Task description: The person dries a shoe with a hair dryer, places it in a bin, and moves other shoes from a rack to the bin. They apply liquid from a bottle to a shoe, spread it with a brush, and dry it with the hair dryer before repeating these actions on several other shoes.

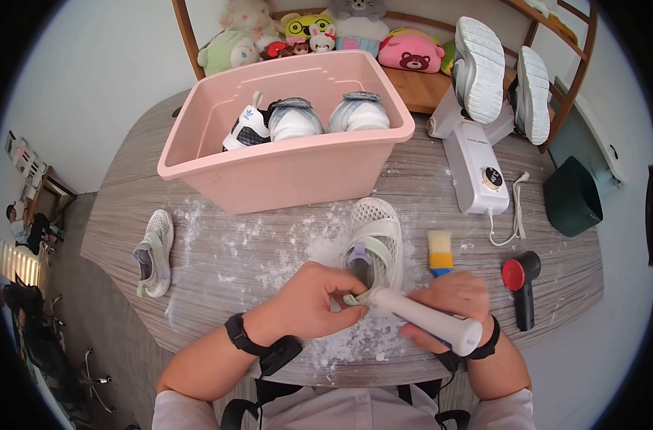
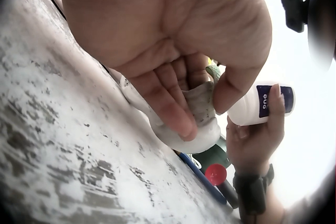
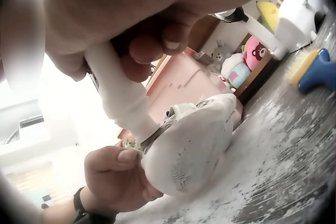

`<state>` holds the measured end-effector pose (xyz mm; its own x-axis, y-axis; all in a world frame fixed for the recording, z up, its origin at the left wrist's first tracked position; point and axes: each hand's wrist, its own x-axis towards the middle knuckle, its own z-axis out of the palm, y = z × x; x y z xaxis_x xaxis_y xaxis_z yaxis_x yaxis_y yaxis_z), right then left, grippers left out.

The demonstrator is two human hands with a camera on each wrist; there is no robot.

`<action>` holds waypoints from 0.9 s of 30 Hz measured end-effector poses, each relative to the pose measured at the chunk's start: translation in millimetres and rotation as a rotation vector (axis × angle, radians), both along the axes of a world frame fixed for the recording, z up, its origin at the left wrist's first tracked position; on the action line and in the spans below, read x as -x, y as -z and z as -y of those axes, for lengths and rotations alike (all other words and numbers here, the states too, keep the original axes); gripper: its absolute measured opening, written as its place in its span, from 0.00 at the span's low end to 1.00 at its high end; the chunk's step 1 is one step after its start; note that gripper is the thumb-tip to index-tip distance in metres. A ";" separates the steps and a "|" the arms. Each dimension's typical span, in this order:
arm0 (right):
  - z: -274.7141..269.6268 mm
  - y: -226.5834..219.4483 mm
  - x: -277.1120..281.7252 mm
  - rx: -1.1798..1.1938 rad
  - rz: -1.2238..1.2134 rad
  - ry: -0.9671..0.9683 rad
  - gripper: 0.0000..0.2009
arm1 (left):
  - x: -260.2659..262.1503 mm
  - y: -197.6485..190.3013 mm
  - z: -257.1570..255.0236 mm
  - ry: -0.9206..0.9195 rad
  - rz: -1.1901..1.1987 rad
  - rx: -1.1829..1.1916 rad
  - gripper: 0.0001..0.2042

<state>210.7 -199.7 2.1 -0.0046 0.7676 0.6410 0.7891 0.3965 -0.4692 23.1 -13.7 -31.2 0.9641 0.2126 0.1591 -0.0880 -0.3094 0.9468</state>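
Note:
A white shoe with pale green straps sits toe-away on the table before me. Its heel is pinched between the thumb and fingers of my left hand, at the pale green pull tab. My right hand grips a white plastic bottle with a dark blue label. The bottle is tilted, its narrow end right at the shoe's heel opening. In the right wrist view the shoe shows its white sole edge, and the bottle's neck overlaps the opening.
White powder is scattered over the wooden table. A matching shoe lies left. Behind stands a pink bin with several shoes. Rightward are a brush, a black-and-red handheld device, a white shoe-drying machine and a dark green bin.

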 end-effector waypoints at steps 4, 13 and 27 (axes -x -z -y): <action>-0.7 -0.9 -7.2 -0.011 0.019 0.011 0.14 | 1.0 -0.5 -2.5 0.002 -0.016 -0.044 0.08; -3.9 -0.3 -5.0 0.000 -0.038 0.002 0.13 | 1.6 -6.2 2.6 0.010 -0.045 -0.102 0.13; -1.0 -4.6 -7.9 -0.019 0.033 0.079 0.12 | 2.2 -8.0 3.6 -0.020 -0.035 -0.191 0.26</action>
